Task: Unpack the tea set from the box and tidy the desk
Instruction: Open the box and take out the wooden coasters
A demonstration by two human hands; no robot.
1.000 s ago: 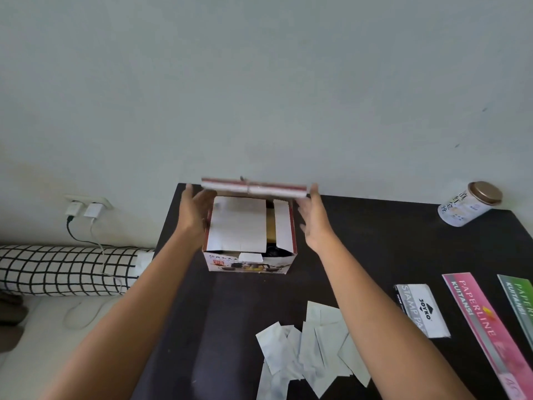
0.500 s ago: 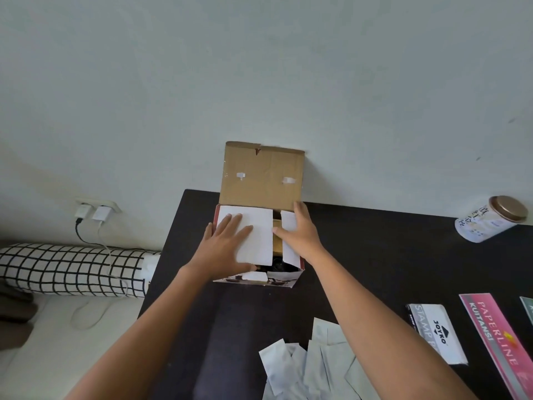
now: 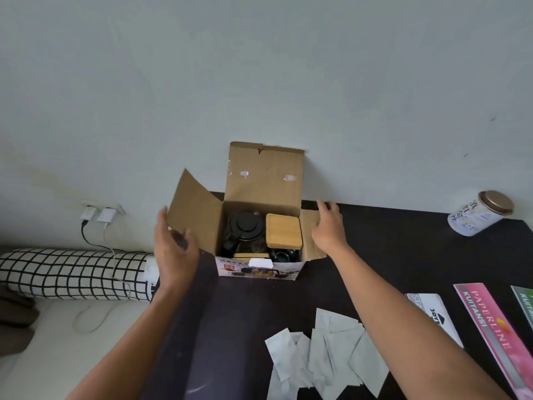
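A cardboard box (image 3: 259,268) stands at the back of the dark desk (image 3: 403,249) against the wall, its lid and both side flaps open. Inside I see a black teapot (image 3: 245,229) on the left, a square wooden lid (image 3: 283,231) on the right and dark cups (image 3: 284,255) below it. My left hand (image 3: 176,249) grips the lower edge of the left flap (image 3: 194,215), which stands up at an angle. My right hand (image 3: 328,226) presses the right flap (image 3: 310,235) down flat, fingers spread.
Several white paper sachets (image 3: 323,359) lie near the front of the desk. A stamp pad box (image 3: 435,316), pink (image 3: 493,336) and green (image 3: 525,304) receipt books lie at the right. A white jar with a brown lid (image 3: 478,216) lies at the back right. A checked bolster (image 3: 72,274) lies left of the desk.
The lid was lifted back against the wall. Both hands then moved from the white inner flaps and spread them outward, uncovering the teapot and wooden lid.
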